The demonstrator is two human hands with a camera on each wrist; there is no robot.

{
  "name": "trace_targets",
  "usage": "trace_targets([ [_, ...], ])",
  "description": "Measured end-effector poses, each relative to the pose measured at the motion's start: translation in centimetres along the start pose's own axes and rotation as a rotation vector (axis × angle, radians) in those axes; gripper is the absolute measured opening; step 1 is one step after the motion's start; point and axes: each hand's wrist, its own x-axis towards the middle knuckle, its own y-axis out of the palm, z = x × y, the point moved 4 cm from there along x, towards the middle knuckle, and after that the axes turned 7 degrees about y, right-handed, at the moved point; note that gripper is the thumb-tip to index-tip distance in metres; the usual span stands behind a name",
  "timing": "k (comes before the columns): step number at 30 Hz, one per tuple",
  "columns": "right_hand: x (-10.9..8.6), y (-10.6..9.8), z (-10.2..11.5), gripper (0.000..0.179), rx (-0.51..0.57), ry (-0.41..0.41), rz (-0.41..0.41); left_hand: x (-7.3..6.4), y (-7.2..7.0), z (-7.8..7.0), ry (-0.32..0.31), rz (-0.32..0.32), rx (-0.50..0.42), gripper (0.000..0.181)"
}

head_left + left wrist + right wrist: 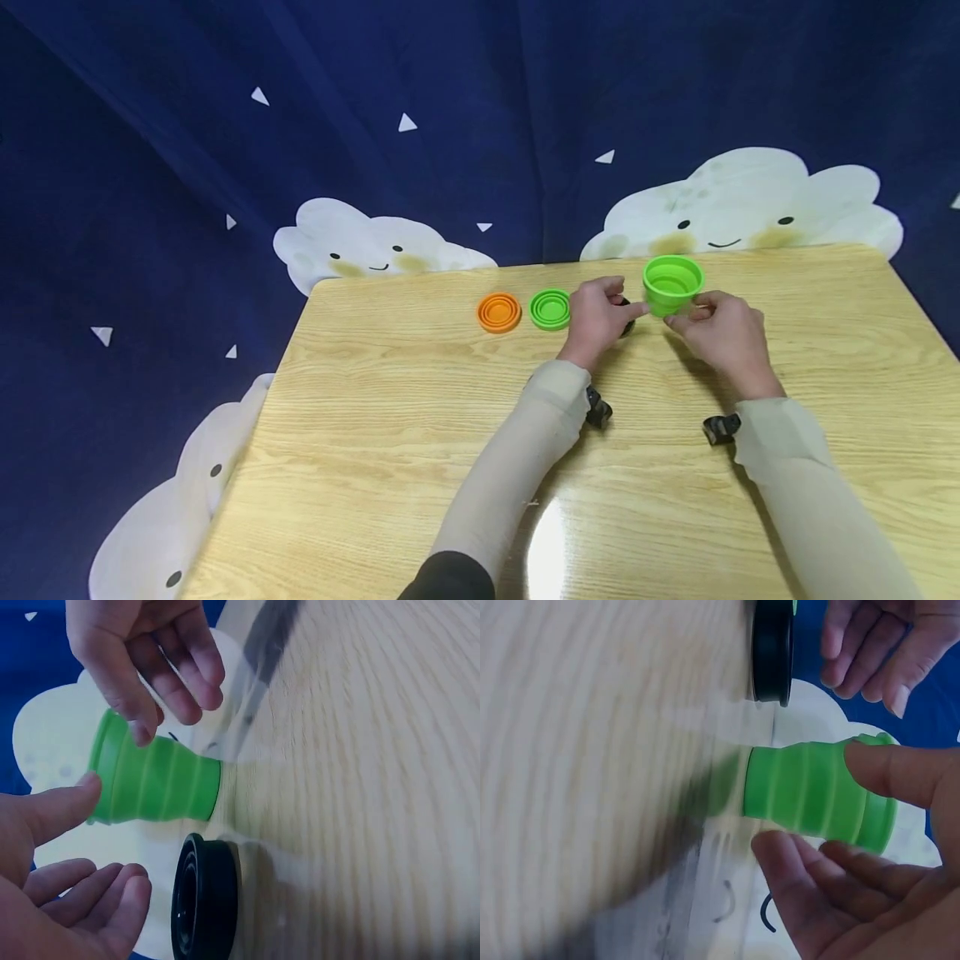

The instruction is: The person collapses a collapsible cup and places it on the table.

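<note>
A green collapsible cup (672,287), pulled out to full height, stands upright at the table's far right. My right hand (726,333) is at its right side, thumb overlapping the cup wall in the right wrist view and fingers loosely spread beside it. From the left, my left hand (596,321) points its thumb to the cup's rim in the left wrist view, the other fingers loosely bent and apart from it. Next to the left hand sits a flattened black collapsible cup (206,900), mostly hidden behind that hand in the head view.
Left of my left hand lie a flattened green collapsible cup (551,309) and a flattened orange one (498,312), side by side. The wooden table (360,433) ends just behind them at a dark blue curtain (465,100) with white clouds.
</note>
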Motion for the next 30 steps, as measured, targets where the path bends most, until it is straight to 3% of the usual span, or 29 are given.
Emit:
trace_targets([
  [4,0.4,-0.2,0.1,0.083,0.039,0.005,0.03,0.6,0.6,-0.5,0.001,0.03,0.006,0.06],
  [8,0.6,-0.2,0.2,0.081,0.082,-0.007,0.008,1.0,1.2,-0.9,-0.01,0.091,0.017,0.065],
  [13,0.8,0.2,0.0,0.077,0.138,0.006,-0.029,1.2,1.9,-1.4,-0.001,0.135,-0.01,0.056],
  [23,0.9,0.6,-0.1,0.07,0.18,0.017,-0.049,1.3,2.2,-1.6,0.025,0.068,-0.082,0.054],
  [30,0.9,0.4,0.1,0.065,0.204,-0.008,-0.062,1.2,1.5,-1.6,0.023,0.023,-0.165,0.053],
])
